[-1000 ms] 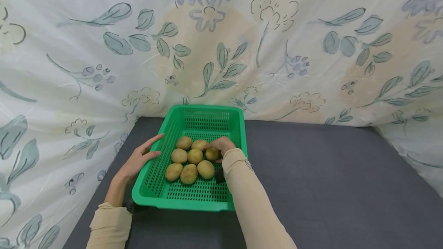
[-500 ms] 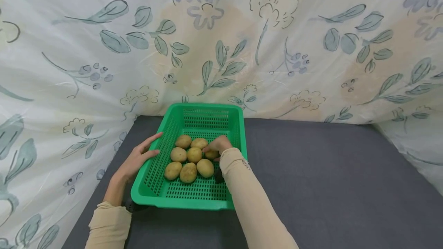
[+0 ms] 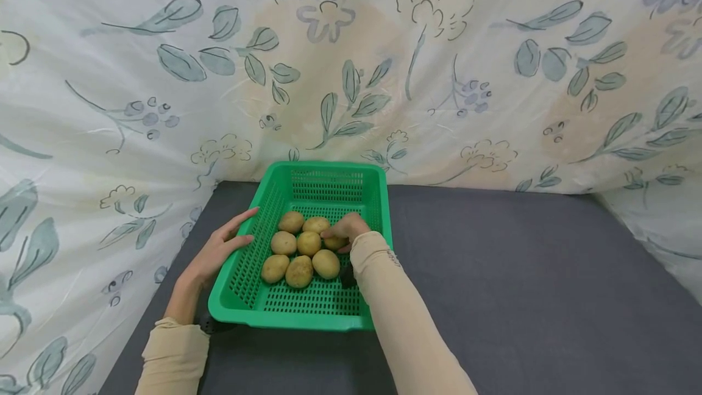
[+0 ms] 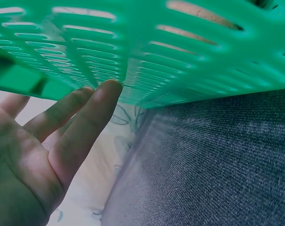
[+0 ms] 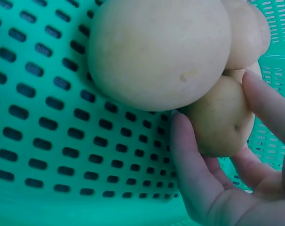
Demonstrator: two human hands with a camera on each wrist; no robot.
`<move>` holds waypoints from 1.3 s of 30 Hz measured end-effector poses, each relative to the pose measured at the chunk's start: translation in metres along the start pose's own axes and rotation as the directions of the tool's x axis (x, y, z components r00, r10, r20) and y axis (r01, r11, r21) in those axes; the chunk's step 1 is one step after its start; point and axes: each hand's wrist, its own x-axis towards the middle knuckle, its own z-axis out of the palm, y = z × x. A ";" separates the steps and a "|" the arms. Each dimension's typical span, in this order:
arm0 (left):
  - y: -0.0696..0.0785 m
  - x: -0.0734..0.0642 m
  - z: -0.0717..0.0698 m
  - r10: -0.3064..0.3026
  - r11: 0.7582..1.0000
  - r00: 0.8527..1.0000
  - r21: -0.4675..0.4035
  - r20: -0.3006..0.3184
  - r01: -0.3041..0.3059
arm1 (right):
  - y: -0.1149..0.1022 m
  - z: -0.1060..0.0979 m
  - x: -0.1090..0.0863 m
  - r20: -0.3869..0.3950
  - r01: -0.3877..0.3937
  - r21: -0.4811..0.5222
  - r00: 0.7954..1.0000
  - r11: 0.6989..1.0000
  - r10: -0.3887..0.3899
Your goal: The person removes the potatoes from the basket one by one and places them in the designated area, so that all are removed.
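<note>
Several potatoes [image 3: 298, 272] lie in rows inside a green plastic basket [image 3: 296, 320] with slotted walls. My right hand [image 3: 352, 225] reaches in at the right end of the middle row. It grips a potato [image 5: 220, 120] there, with fingers and thumb on its sides in the right wrist view. A larger-looking potato [image 5: 156, 52] sits close by, nearer that camera. My left hand [image 3: 216, 253] rests at the basket's left rim, thumb and a finger lying over it. In the left wrist view, fairly straight fingers [image 4: 88, 125] touch the outer wall from below the rim.
The basket stands on a dark grey cloth-covered table [image 3: 504, 285], towards its left side. A pale curtain [image 3: 439, 78] with a floral print hangs behind the table and along its left edge. Dark cloth extends to the right of the basket.
My right hand keeps its grip on the potato at nearly the same spot, with a slight shift of the fingers. The left hand stays on the rim. The head view has shifted slightly.
</note>
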 end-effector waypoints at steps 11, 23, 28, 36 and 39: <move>0.000 0.000 0.000 -0.027 0.998 1.000 -0.063 0.013 0.028 | 0.001 -0.005 -0.006 0.037 0.038 0.004 0.999 0.999 -0.038; 0.000 0.000 0.001 -0.012 1.000 1.000 0.006 -0.001 0.012 | -0.010 -0.027 -0.008 0.093 0.082 0.050 0.992 0.995 -0.086; 0.001 -0.002 0.001 -0.013 1.000 1.000 0.003 0.001 0.013 | -0.019 -0.045 -0.012 0.178 0.100 0.106 0.977 0.989 -0.118; 0.000 -0.001 0.000 -0.001 0.999 1.000 0.043 -0.011 0.001 | -0.031 -0.073 -0.017 0.246 0.096 0.179 0.959 0.979 -0.139; 0.000 -0.001 0.001 -0.001 0.999 1.000 0.045 -0.010 0.002 | -0.035 -0.082 -0.017 0.262 0.101 0.199 0.953 0.975 -0.152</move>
